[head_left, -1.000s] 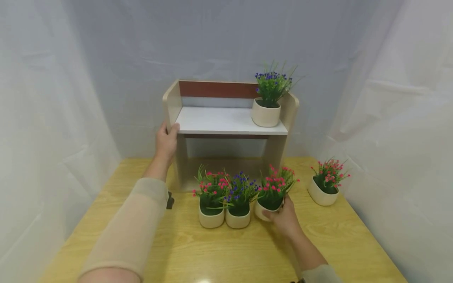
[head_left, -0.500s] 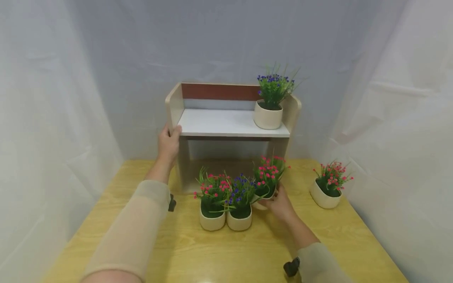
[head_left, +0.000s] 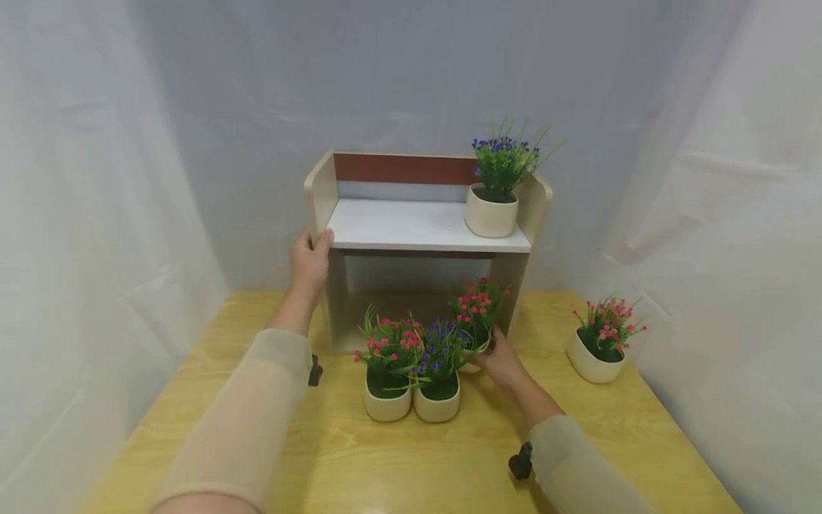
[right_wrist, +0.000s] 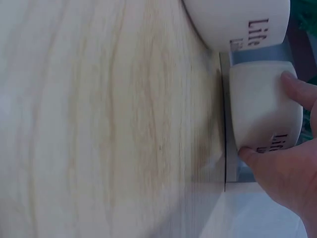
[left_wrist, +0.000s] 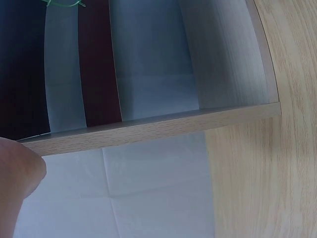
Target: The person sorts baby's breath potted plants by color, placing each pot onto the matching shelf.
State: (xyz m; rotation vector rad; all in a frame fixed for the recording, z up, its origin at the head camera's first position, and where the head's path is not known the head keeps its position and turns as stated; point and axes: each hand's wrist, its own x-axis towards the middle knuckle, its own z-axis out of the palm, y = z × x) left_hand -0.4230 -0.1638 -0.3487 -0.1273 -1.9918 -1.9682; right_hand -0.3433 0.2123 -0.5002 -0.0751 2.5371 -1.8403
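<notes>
My left hand [head_left: 310, 265] grips the left side panel of a small two-tier desk shelf [head_left: 398, 223], thumb on the inner side at the white upper board. In the left wrist view the hand [left_wrist: 20, 173] shows only partly beside the panel's edge [left_wrist: 148, 131]. My right hand [head_left: 502, 363] holds a potted plant with pink flowers [head_left: 477, 314] at the lower tier's front, right of centre. In the right wrist view thumb and finger span its cream pot [right_wrist: 262, 104], which bears printed lettering and overlaps the shelf's bottom board.
A pink-flowered pot [head_left: 388, 403] and a purple-flowered pot [head_left: 437, 403] stand side by side in front of the shelf. Another purple-flowered pot [head_left: 491, 214] sits at the upper tier's right end. A further pink-flowered pot [head_left: 596, 357] stands on the wooden table [head_left: 398, 471] at right.
My right hand has carried the pink-flowered plant forward and slightly left, from beside the front pots to the lower tier. My left hand has kept its grip on the shelf's side.
</notes>
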